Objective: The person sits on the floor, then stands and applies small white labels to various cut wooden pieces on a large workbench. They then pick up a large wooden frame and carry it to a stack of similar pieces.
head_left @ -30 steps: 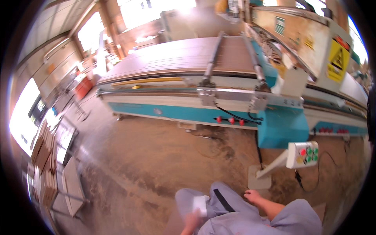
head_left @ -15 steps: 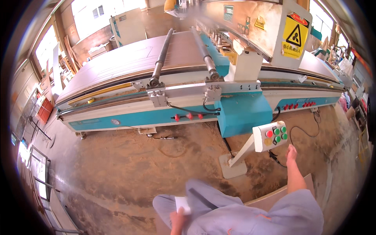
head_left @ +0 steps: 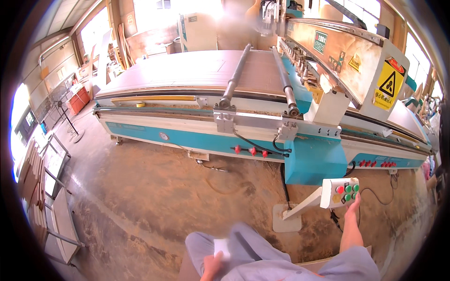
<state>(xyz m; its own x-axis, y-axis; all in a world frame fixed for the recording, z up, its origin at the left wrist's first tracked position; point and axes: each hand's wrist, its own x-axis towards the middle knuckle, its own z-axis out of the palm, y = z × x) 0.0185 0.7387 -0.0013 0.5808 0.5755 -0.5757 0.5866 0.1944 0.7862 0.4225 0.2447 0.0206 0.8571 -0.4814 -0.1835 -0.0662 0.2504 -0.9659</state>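
My right hand [head_left: 352,209] is at the lower right edge of a white push-button control box [head_left: 332,200]. A digit reaches up beside the green buttons [head_left: 355,188] at that edge; the other fingers are partly hidden. The box carries a red button [head_left: 340,189], several green ones and a yellow one, and sits on a slanted white post [head_left: 304,204]. Low in front of me, my left hand [head_left: 213,264] is closed on a small white piece [head_left: 221,245], perhaps folded paper, over my grey trouser leg [head_left: 199,243].
Ahead stretches a long flatbed cutting machine with a brown board [head_left: 187,70] on its bed. Its gantry [head_left: 347,61] bears a yellow warning sign [head_left: 390,84]. Sawdust covers the floor [head_left: 164,196]. A rack of boards [head_left: 35,187] stands left; a black cable [head_left: 384,202] lies right.
My right hand has moved up from just below the control box onto its right edge. My view has turned left, so the machine sits further right. The left hand keeps the white piece.
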